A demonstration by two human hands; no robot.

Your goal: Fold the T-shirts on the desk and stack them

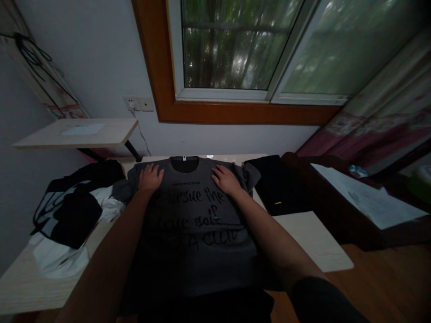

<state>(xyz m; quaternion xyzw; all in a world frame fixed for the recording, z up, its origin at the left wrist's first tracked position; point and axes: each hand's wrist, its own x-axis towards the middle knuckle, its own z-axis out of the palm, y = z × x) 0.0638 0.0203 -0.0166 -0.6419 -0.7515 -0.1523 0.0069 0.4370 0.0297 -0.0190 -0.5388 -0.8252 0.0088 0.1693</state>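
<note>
A dark grey T-shirt [198, 246] with black lettering lies spread front side up on the pale table, its collar toward the wall. My left hand [150, 178] rests flat on the shirt near the shoulder on the left, fingers stretched out. On the other side of the collar, my right hand [226, 179] lies flat on the cloth with its fingers spread. Both hands press on the fabric and hold nothing. The shirt's lower part falls into shadow close to my body.
Black and white clothes [74, 206] lie heaped at the left, beside a small raised shelf [77, 139]. A folded black garment [279, 184] lies at the right on the table [313, 242]. Farther right, a dark wooden piece of furniture [362, 237] carries a white sheet [370, 197].
</note>
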